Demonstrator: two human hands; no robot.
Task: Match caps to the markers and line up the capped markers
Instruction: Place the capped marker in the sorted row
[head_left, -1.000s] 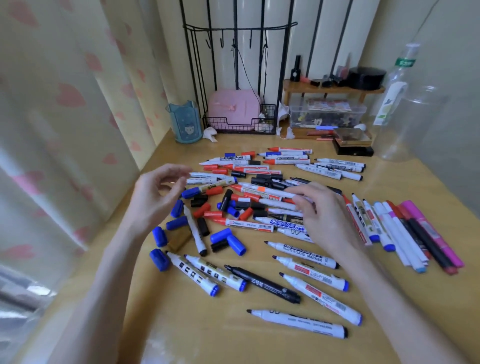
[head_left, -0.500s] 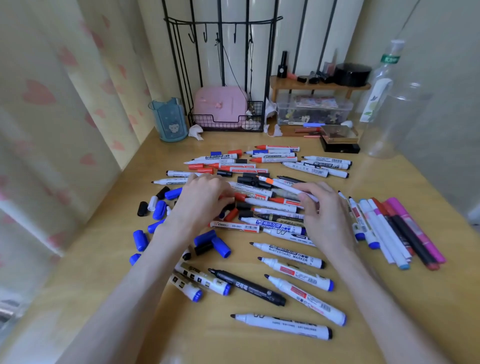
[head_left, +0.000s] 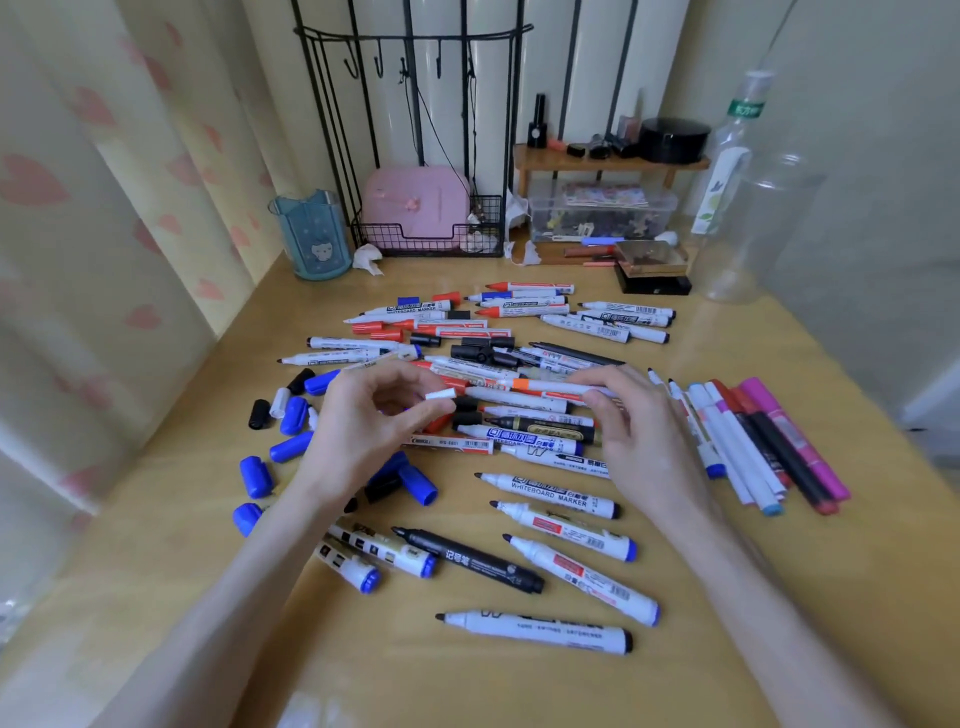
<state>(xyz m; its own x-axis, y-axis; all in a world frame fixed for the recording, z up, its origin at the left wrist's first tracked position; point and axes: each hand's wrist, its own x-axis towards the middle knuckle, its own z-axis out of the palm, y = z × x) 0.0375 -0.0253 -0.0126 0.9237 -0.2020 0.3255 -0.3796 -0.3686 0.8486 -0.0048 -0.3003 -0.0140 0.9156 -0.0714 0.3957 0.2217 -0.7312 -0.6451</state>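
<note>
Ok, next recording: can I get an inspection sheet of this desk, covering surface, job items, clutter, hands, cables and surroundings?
Surface: wooden table, crowded with pens.
Job's things: uncapped markers heaped mid-table, with more lying nearer; loose blue caps at left; capped markers lined up side by side at right.
Clutter: blue cup, pink case in a wire basket, clear box and clear bottle along the far edge.
Hands: left hand pinches a small white cap; right hand pinches a slim white marker with an orange band.
Cables: thin dark cord hanging from the wire rack.
Surroundings: curtain with pink shapes at left.
</note>
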